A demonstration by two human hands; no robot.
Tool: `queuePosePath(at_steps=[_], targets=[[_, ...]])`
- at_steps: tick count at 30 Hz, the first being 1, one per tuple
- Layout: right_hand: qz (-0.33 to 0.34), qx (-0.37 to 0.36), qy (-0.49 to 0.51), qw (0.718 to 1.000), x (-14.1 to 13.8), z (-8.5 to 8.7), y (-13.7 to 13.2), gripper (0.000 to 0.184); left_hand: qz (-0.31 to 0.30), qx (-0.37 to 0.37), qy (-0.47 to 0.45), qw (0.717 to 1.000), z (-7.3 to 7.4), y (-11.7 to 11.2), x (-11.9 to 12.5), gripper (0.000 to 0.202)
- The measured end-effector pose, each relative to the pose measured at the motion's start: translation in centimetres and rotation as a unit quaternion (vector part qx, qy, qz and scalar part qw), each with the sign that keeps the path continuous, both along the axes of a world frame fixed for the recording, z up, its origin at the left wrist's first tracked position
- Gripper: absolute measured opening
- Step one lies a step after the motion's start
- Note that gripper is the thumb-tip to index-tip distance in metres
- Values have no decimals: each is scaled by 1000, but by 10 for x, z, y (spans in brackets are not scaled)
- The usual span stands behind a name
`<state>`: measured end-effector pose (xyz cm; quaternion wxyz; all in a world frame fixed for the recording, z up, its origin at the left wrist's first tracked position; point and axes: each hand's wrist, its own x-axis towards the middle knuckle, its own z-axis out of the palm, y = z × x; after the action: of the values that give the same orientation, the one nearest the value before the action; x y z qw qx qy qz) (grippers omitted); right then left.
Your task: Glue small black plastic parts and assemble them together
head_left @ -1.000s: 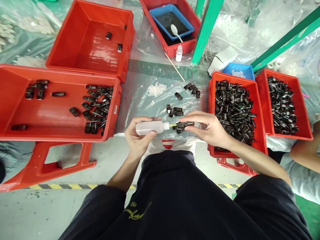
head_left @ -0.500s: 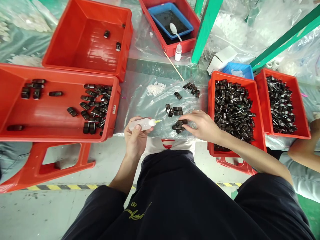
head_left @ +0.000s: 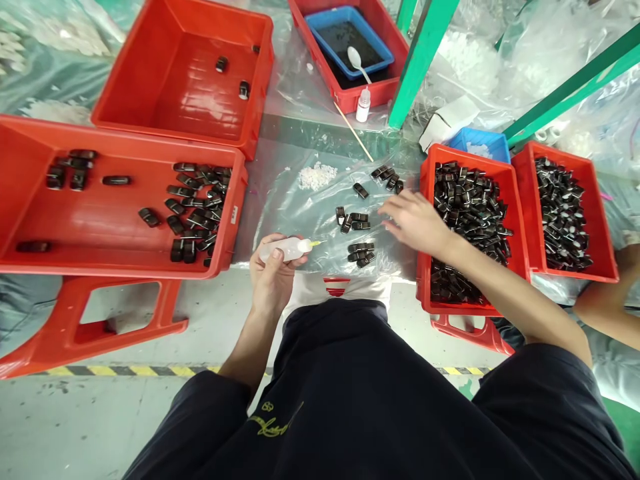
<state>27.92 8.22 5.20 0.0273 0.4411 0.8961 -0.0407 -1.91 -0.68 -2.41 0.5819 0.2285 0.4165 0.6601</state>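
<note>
My left hand is closed round a small translucent squeeze bottle whose yellow tip points right. To its right a little stack of black parts lies on the clear plastic sheet. My right hand hovers above the sheet with fingers spread and nothing in it, between a second group of black parts and the red bin full of black parts. A third small group of black parts lies further back.
A large red bin at left holds scattered black parts; another red bin sits behind it. A pile of white bits, a stick, a dropper bottle and a blue tray lie beyond. Another person's arm is at right.
My right hand set the black parts down on the sheet and moved back and to the right with its fingers spread. The left hand drew the bottle slightly left.
</note>
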Motion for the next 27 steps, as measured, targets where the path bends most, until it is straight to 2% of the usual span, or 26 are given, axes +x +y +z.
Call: queuePosePath(at_steps=[4, 8, 10, 14, 17, 20, 24, 27], targets=[[-114, 56, -67, 990, 17, -9, 47, 33, -3, -3, -1, 1000, 1, -1, 0, 54], [-187, 77, -132, 970, 16, -29, 78, 41, 3, -1, 17, 1000, 2, -3, -1, 56], [-194, 86, -123, 969, 16, -40, 89, 46, 8, 2, 20, 1000, 2, -4, -3, 57], [-144, 109, -30, 983, 24, -51, 101, 50, 14, 0, 24, 1000, 1, -7, -5, 55], [-127, 94, -7, 987, 27, -40, 95, 41, 13, -1, 25, 1000, -2, -8, -5, 55], [-120, 53, -3, 991, 19, -17, 74, 35, 11, 3, 23, 1000, -4, -7, -4, 55], [-84, -60, -17, 995, -6, 9, 33, 39, 4, 4, 22, 1000, -5, -5, -3, 55], [-52, -125, -47, 990, -27, 12, 11, 42, -4, 3, 18, 1000, -4, -4, -2, 55]])
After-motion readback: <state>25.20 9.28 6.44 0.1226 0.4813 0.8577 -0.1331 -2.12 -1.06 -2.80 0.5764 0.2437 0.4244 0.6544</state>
